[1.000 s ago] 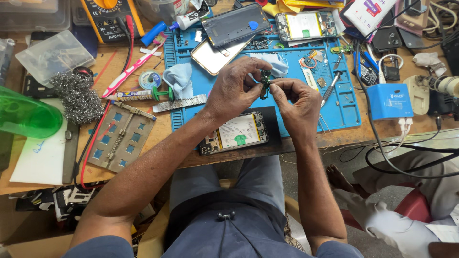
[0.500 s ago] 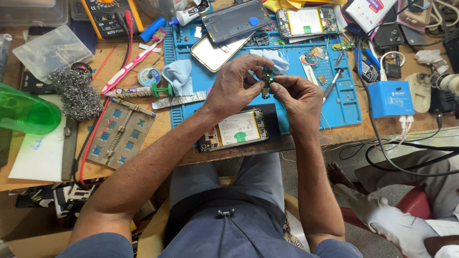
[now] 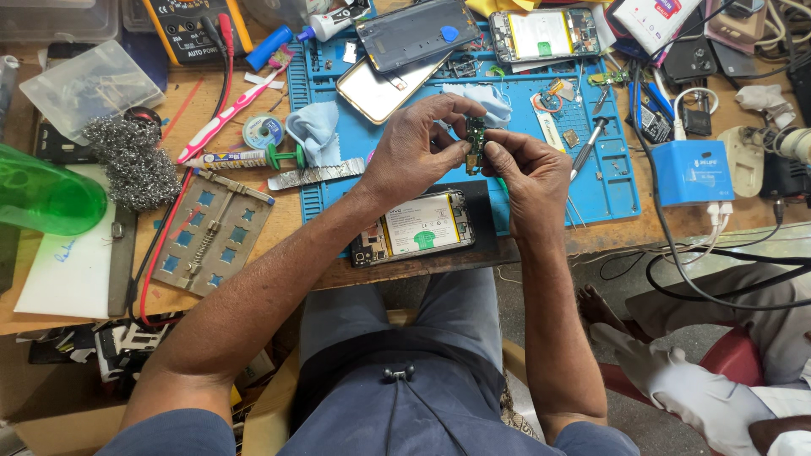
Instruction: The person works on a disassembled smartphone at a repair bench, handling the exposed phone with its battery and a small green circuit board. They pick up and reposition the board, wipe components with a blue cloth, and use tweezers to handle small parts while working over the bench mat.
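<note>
A small green circuit board (image 3: 475, 142) is held above the blue work mat (image 3: 608, 181), near the front middle of the desk (image 3: 253, 279), pinched between both hands. The left hand (image 3: 414, 152) is closed on the board's left edge with thumb and fingertips, and the right hand (image 3: 528, 169) is closed on its right edge in the same way, so that the board stands roughly upright between them. Just below the hands, at the front edge of the desk, an opened phone (image 3: 414, 230) is laid with its battery showing. A folded blue cloth (image 3: 312, 128) and a steel ruler (image 3: 317, 175) are seen on the left part of the mat, with a pink toothbrush (image 3: 221, 127) and a wad of steel wool (image 3: 127, 160) farther left on the bare wood. A screwdriver (image 3: 589, 145) lies just beside the right hand. The board is judged to be very light, thin and stiff, yet fragile: its small soldered parts could be knocked off or cracked by bending. It is best taken by its bare edges with fingertips, as is done here, and never by its faces or connectors.
</note>
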